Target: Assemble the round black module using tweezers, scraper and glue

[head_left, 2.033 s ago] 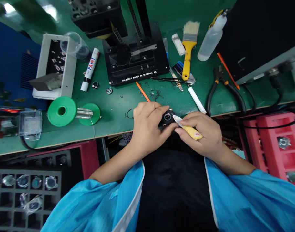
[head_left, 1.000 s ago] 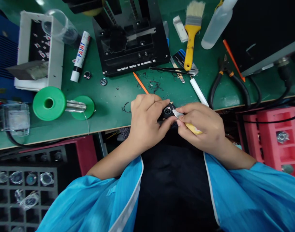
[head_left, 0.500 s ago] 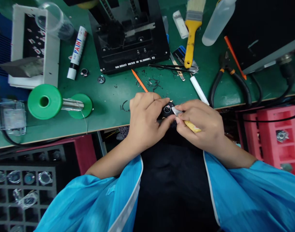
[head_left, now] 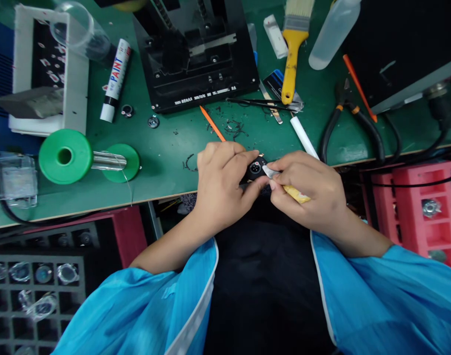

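Note:
My left hand (head_left: 225, 180) is closed around a small black device (head_left: 255, 168) at the table's front edge. A round face with several small pale dots shows between thumb and fingers; the rest is covered. My right hand (head_left: 309, 187) pinches a small knife (head_left: 296, 194) with a yellow-wrapped handle. Its short metal blade touches or lies just over the device's right side, close to my left thumb tip. Beyond my left hand an orange pointed stick (head_left: 212, 124) lies on the table, with black shavings (head_left: 236, 128) beside it.
A black machine base (head_left: 206, 93) stands at the back. Left are a paint marker (head_left: 115, 79), a solder spool (head_left: 65, 157) and a white box (head_left: 76, 74). Right are a yellow brush (head_left: 291, 64), a white stick (head_left: 304, 138), cutters (head_left: 346, 113) and a bottle (head_left: 332, 37). Foam trays (head_left: 81, 276) flank me below.
The hands stay almost in place, with the knife's handle shifted very slightly to the right. Objects on the left appear a little further left as the view shifts.

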Action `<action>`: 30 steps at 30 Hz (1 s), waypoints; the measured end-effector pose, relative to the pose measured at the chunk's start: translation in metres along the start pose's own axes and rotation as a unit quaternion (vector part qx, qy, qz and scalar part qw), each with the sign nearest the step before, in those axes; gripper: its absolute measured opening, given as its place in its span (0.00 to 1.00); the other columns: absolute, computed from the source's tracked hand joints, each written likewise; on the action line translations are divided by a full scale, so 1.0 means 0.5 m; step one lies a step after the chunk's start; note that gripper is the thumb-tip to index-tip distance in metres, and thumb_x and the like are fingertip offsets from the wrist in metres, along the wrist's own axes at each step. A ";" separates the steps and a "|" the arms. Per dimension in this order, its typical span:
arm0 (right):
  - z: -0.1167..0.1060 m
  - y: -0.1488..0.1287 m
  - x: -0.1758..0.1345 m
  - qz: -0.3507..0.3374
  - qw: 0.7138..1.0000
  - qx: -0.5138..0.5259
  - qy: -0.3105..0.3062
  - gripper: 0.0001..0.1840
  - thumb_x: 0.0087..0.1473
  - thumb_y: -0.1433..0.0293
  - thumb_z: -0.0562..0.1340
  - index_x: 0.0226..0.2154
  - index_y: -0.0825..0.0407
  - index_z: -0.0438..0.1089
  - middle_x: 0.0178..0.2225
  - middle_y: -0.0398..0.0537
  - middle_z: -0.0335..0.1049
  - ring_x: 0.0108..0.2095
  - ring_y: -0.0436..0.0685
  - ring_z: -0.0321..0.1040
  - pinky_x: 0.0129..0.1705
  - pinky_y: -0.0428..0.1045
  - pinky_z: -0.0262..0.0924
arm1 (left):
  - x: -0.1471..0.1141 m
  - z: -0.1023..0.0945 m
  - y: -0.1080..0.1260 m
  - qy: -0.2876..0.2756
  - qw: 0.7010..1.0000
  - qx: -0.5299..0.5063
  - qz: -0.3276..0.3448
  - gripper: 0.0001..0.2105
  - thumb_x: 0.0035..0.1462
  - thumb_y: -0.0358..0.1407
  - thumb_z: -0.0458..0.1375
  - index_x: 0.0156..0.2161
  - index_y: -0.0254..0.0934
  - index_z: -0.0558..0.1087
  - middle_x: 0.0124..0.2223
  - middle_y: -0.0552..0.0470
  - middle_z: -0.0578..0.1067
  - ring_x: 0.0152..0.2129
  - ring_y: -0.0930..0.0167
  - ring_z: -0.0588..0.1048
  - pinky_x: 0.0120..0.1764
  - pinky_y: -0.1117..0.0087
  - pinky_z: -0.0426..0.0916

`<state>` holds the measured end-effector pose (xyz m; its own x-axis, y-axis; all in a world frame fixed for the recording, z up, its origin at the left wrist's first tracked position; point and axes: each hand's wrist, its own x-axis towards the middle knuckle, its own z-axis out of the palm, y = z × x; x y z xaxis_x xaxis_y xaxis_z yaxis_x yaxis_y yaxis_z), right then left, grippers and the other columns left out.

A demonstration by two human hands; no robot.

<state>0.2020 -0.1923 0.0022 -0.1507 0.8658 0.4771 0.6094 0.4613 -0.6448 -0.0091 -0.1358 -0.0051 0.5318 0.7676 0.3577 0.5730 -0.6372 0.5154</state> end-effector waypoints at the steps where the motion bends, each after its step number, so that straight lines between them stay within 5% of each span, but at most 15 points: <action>1: 0.000 0.000 0.000 0.001 1.000 0.001 -0.003 0.10 0.63 0.77 0.68 0.33 0.46 0.71 0.43 0.49 0.85 0.43 0.62 0.85 0.45 0.58 0.82 | 0.000 -0.001 0.000 0.000 1.000 0.006 0.001 0.17 0.73 0.50 0.65 0.57 0.42 0.80 0.50 0.43 0.83 0.49 0.53 0.79 0.51 0.46 0.68; 30: 0.002 0.006 0.001 -0.012 1.000 0.003 0.006 0.11 0.63 0.77 0.68 0.33 0.46 0.71 0.43 0.50 0.85 0.44 0.62 0.85 0.46 0.58 0.82 | 0.001 -0.003 0.003 -0.026 0.999 0.016 -0.026 0.18 0.74 0.53 0.62 0.58 0.45 0.81 0.50 0.42 0.83 0.49 0.52 0.78 0.51 0.44 0.70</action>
<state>0.2032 -0.1902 -0.0002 -0.1553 0.8524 0.4992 0.6013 0.4825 -0.6368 -0.0089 -0.1365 -0.0031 0.5323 0.7956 0.2894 0.6193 -0.5990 0.5076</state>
